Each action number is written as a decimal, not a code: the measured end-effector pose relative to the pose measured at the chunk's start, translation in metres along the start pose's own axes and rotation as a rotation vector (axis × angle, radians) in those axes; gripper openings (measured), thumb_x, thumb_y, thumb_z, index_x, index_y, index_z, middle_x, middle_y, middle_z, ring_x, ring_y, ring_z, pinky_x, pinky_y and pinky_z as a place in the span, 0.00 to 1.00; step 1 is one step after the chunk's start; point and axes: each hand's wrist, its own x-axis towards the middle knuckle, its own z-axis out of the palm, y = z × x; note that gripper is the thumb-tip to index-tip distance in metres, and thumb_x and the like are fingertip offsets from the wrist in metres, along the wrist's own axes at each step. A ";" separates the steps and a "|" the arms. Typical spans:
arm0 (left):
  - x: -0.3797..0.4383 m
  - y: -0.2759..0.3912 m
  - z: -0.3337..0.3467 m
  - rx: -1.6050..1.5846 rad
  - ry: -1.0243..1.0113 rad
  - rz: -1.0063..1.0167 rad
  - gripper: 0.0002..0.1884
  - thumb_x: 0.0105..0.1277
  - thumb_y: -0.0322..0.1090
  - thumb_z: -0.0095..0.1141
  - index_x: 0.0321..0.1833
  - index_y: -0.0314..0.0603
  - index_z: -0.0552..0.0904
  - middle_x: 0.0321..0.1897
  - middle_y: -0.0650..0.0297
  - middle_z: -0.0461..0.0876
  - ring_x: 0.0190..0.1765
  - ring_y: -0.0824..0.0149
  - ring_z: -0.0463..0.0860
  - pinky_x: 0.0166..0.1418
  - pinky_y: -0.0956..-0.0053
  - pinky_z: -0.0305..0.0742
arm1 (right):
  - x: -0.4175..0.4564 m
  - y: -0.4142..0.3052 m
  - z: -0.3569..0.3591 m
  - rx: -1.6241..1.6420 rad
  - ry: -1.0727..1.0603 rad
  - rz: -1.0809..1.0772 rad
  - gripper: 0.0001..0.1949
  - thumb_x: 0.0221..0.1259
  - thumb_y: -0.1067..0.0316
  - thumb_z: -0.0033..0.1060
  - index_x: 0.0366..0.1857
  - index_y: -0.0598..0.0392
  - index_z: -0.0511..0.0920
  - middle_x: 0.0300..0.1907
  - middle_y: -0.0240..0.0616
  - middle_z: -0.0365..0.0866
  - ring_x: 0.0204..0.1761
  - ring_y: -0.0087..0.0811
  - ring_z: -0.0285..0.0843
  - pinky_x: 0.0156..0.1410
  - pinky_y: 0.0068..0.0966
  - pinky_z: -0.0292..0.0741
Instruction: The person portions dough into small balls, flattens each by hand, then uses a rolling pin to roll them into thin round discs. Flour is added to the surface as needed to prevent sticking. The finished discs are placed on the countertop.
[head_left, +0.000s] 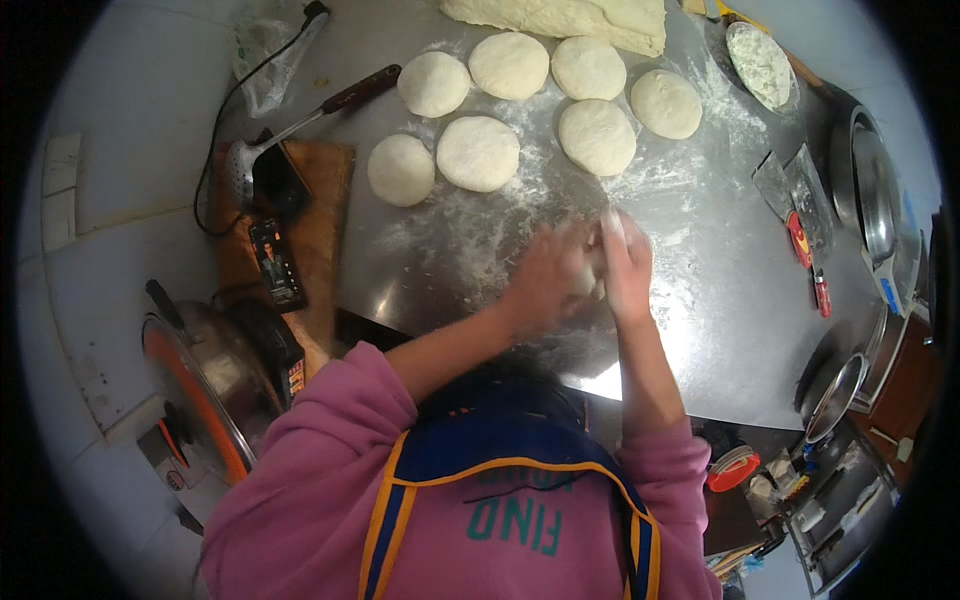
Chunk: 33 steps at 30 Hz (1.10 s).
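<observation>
A small piece of pale dough (589, 276) is cupped between my two hands over the floured steel table (420, 247). My left hand (546, 279) is on its left side, blurred, its fingers hard to make out. Against the right side is my right hand (628, 262), its fingers pointing away from me. Several flattened dough rounds lie beyond them; the nearest round (598, 138) is just past my fingertips, and another round (478, 154) is farther left. A large slab of dough (570, 21) lies at the far edge of the view.
At right are two scrapers (799, 238) (820, 289), a bowl of flour (759, 66) and metal basins (862, 180). A wooden board (326, 202) at left bears a phone (277, 266) and a skimmer (244, 169). A round lidded pan (217, 375) stands near my left sleeve.
</observation>
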 end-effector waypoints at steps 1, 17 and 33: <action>-0.010 0.009 0.007 0.053 -0.012 0.076 0.42 0.63 0.54 0.51 0.71 0.29 0.53 0.71 0.39 0.48 0.76 0.45 0.41 0.76 0.50 0.34 | -0.015 -0.004 -0.005 -0.191 0.032 -0.128 0.07 0.61 0.67 0.55 0.30 0.58 0.78 0.31 0.43 0.79 0.39 0.40 0.75 0.47 0.35 0.71; -0.021 0.013 0.003 -0.322 -0.027 -0.136 0.46 0.52 0.45 0.66 0.69 0.31 0.55 0.70 0.42 0.53 0.75 0.45 0.47 0.75 0.46 0.36 | -0.012 0.027 0.006 -0.467 0.085 -0.664 0.06 0.57 0.67 0.56 0.35 0.54 0.79 0.39 0.42 0.79 0.47 0.44 0.75 0.56 0.41 0.70; -0.037 0.002 -0.004 -0.127 -0.129 -0.151 0.45 0.63 0.54 0.52 0.71 0.27 0.48 0.71 0.39 0.48 0.75 0.42 0.42 0.75 0.46 0.36 | -0.014 0.048 0.007 -0.711 0.074 -0.665 0.08 0.60 0.67 0.53 0.39 0.56 0.80 0.42 0.43 0.80 0.47 0.43 0.75 0.53 0.41 0.69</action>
